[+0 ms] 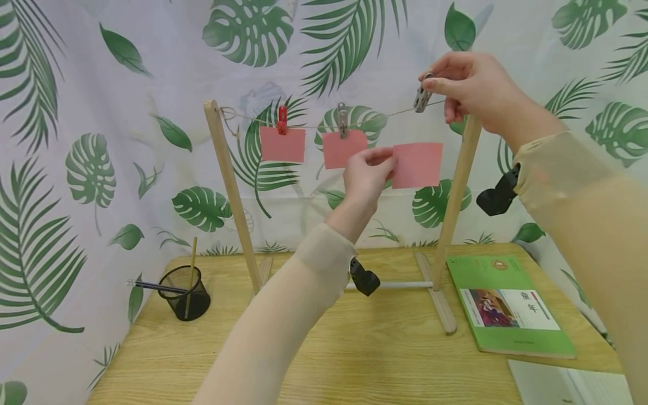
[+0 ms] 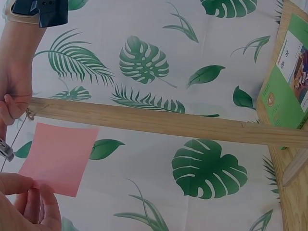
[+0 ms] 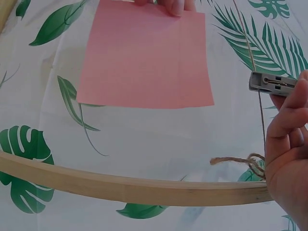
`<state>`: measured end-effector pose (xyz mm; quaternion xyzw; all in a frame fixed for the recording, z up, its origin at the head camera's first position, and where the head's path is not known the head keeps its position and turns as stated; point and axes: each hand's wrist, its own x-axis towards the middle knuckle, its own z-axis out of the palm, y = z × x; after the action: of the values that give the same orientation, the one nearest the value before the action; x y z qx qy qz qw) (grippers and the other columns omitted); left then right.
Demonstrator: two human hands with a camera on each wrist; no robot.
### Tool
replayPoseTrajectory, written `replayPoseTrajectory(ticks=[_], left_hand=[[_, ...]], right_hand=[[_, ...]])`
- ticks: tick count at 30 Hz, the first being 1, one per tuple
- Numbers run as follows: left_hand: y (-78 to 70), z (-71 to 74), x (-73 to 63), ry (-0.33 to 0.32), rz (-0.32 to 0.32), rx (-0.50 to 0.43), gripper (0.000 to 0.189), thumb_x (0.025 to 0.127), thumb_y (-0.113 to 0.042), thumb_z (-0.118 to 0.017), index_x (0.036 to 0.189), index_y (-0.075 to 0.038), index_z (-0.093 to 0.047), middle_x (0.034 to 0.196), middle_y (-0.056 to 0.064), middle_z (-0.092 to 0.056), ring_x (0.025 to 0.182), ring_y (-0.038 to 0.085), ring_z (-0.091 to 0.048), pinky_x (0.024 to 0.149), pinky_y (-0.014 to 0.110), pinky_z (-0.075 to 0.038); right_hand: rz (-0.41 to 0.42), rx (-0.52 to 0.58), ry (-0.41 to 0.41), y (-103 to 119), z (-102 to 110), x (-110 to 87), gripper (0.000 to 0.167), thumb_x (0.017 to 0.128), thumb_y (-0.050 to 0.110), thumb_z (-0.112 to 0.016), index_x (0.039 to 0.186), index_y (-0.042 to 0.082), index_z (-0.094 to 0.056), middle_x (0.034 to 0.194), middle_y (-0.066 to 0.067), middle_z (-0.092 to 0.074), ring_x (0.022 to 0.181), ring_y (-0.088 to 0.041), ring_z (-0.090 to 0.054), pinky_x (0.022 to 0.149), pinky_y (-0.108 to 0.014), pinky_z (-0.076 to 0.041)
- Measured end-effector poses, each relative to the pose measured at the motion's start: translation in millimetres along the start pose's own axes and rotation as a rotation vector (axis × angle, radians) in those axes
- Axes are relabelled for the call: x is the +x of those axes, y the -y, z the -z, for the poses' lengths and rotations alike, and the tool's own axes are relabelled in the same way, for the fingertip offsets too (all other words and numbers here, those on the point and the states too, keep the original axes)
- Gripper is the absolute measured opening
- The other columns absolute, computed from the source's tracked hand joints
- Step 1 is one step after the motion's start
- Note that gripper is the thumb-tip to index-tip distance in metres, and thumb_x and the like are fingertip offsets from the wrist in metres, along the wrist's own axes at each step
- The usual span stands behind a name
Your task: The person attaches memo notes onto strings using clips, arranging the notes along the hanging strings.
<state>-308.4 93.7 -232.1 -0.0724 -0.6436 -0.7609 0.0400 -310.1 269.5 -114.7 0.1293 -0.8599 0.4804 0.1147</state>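
My left hand [image 1: 369,174] pinches a pink paper square [image 1: 418,165] by its left edge, holding it below the string [image 1: 397,113]. Up at the string, my right hand [image 1: 473,87] pinches a grey clothespin [image 1: 422,94] between thumb and fingers. In the right wrist view the tip of this clothespin [image 3: 273,83] overlaps the string, and the paper [image 3: 149,57] hangs apart from it. To the left, a red clothespin [image 1: 282,120] and another grey clothespin [image 1: 342,121] each hold a pink paper on the string.
Two wooden posts [image 1: 235,197] carry the string above a wooden table [image 1: 385,349]. A black mesh cup [image 1: 184,295] with pencils stands at the left. On the right lie a green book [image 1: 511,306] and an open white booklet [image 1: 567,385]. Leaf-patterned cloth hangs behind.
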Motion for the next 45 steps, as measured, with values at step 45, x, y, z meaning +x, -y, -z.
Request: replayPoseTrajectory(ticks=[45], left_hand=[[-6.3,-12.7,1.5,-0.046,-0.046,0.014,0.015,0.092,-0.007,-0.070,0.105,-0.006,-0.075,0.094,0.006,-0.073,0.076,0.011,-0.068,0.071,0.020,-0.058]], right_hand=[[-0.062,-0.276,0.147,-2,-2,-2.7,0.029,0.098,0.037,-0.061,0.116,0.015,-0.060,0.059,0.004,-0.057,0.044,-0.019,-0.049,0.047,-0.032,-0.043]])
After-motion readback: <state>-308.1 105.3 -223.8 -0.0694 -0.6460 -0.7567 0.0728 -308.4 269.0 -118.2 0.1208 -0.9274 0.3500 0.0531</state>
